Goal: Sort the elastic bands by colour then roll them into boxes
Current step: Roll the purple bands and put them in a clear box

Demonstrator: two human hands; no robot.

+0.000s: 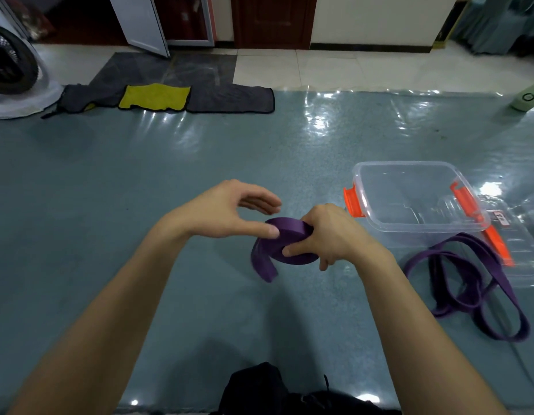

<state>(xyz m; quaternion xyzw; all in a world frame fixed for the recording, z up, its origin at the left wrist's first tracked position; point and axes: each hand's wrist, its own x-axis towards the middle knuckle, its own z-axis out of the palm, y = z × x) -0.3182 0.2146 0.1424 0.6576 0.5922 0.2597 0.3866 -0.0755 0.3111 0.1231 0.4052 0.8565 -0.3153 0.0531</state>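
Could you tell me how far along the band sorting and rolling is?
Nothing is boxed yet: the clear box is empty. In hand: the right hand grips a partly rolled purple band, its tail loose, the left hand touching it with a thumb. Left: the loose purple bands beside the box.

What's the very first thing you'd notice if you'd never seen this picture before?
The purple roll of band in the middle stands out first, gripped by the right hand and touched by the thumb of the left hand. Just right of it sits a clear box with orange clips, and loose purple bands lie tangled in front of it.
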